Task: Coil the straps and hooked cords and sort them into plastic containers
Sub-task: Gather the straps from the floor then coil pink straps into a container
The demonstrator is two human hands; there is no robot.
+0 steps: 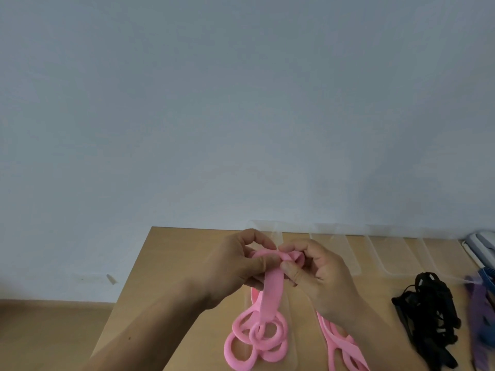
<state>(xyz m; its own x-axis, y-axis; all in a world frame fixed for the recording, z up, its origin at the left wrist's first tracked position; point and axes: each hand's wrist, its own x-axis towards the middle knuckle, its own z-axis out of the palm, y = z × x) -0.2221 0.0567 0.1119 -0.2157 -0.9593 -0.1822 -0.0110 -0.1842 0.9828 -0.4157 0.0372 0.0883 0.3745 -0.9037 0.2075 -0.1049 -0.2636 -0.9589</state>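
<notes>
A pale blue-grey wall (241, 103) fills most of my feed, with a light wooden table (171, 263) pushed against it at the bottom. Both hands are raised over the tabletop, close together and almost touching. The left hand (233, 266) pinches the pink strap (270, 290) between thumb and curled forefinger, and the right hand (321, 274) grips the folded top of the same strap with its thumb and bent fingers. From between the two hands the strap hangs straight down toward me, and its ringed end (257, 341) lies in overlapping loops on the table below the left wrist. I cannot tell whether those loops rest inside a clear tray whose edges show faintly there. A second pink strap (345, 349) lies flat under the right forearm. Beyond the hands, clear plastic containers (388, 253) line the wall edge of the table. To the right of the right hand is a tangle of black cords (426, 317), and further right, blurred at the frame edge, a purple strap (479, 311).
</notes>
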